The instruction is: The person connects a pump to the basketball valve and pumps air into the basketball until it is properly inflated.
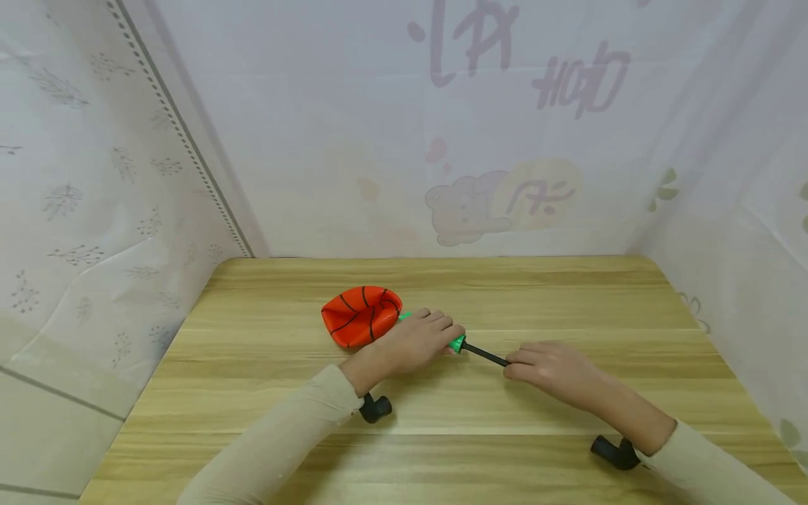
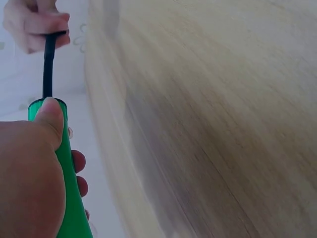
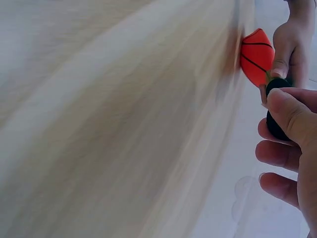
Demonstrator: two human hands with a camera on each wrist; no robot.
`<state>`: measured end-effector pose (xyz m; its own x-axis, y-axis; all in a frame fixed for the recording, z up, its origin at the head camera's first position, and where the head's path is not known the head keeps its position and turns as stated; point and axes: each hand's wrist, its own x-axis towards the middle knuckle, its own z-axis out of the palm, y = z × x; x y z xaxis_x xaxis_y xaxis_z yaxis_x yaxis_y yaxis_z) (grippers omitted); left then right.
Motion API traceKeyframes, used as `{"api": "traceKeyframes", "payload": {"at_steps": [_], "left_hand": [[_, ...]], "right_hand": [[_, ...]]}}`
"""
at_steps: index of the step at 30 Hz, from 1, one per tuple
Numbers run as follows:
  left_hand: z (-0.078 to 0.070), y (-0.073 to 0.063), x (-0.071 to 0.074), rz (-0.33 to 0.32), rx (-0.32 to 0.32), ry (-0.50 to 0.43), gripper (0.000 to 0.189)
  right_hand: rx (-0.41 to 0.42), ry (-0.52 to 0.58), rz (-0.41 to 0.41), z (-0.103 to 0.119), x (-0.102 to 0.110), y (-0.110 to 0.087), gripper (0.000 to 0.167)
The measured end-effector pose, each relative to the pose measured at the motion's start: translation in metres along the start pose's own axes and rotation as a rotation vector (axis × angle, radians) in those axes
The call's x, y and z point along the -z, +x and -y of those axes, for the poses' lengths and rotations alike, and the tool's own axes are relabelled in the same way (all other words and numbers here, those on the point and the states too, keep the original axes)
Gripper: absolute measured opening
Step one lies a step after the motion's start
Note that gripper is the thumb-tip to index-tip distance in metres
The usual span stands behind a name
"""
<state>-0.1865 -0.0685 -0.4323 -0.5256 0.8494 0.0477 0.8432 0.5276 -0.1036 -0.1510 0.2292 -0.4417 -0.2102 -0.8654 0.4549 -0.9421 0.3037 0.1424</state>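
Across the wood-grain tabletop I see a crumpled basketball left of the hand pump, which the left grip encircles, seemingly bracing it as the right grip holds its handle.

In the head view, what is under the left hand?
The left hand grips a green tube. Green shows on either side of it, with a black rod extending toward the right hand; the stretch beneath the fingers is covered.
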Motion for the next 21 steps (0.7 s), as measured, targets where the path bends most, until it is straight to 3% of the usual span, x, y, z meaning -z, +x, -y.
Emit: {"api": "traceKeyframes", "payload": {"at_steps": [5,11,21], "left_hand": [[0.000,0.001,0.001,-0.014,0.006,-0.004,0.033],[-0.001,0.003,0.002,-0.022,0.008,0.002,0.033],[-0.006,0.008,0.003,0.002,0.000,0.016,0.033]], "right_hand": [[0.014,0.014,0.014,-0.005,-0.006,0.014,0.045],[0.018,0.021,0.029,-0.010,-0.011,0.024,0.009],[0.013,0.014,0.038,-0.013,-0.020,0.039,0.011]]}}
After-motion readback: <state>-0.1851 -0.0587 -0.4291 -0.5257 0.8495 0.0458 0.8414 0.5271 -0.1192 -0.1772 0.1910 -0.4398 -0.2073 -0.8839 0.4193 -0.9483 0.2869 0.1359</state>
